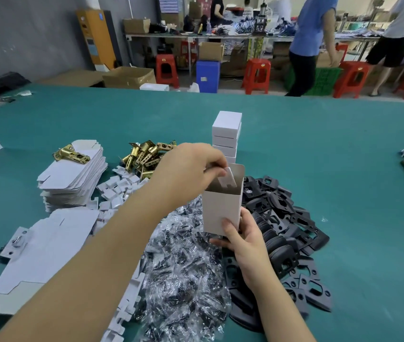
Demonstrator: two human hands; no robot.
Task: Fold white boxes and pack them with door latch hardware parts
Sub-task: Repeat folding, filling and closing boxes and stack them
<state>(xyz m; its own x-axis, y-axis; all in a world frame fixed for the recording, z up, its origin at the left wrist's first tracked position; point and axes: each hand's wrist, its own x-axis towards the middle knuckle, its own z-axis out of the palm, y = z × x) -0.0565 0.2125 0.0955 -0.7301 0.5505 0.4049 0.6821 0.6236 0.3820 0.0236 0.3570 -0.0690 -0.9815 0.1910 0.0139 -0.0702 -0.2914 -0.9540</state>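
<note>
The right hand [241, 239] grips the base of a light, easily crushed white box [222, 211] while the left hand [191, 169] pinches a thin white card insert [229, 178] into its open top.

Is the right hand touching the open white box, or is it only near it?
Touching. The head view shows the right hand gripping the lower part of the open white box, its thumb pressed flat on the front face and its fingers behind.

Red stools [256, 75], blue stool [208, 75]
</note>
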